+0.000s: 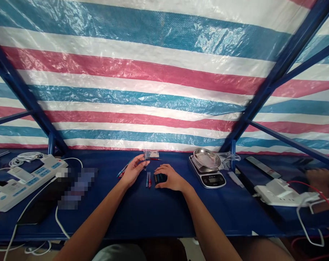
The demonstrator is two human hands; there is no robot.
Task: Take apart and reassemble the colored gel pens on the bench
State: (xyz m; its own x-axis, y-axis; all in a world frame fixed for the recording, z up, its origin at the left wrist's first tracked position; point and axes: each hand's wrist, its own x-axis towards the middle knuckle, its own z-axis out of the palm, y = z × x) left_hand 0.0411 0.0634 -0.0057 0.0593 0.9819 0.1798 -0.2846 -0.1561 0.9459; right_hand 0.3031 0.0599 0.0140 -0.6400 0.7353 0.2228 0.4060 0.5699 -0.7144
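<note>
At the middle of the bench (pixel 142 214), slim pens (pixel 148 180) lie loose between the hands. The left hand (pixel 134 171) holds its fingers open near a clear bag (pixel 151 154); the right hand (pixel 171 178) curls over dark pens (pixel 158 178), its grip unclear. A careless nudge could roll these round barrels apart.

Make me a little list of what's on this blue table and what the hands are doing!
Left hand: raised, fingertips beside a clear plastic bag; cannot tell if it holds anything
Right hand: cupped at dark pen barrels
Between the hands: red and blue pens
Left of left hand: more pens
Also on the blue table: digital kitchen scale with steel bowl; white power strip
Behind: striped tarp
Far right: another person's hand
</note>
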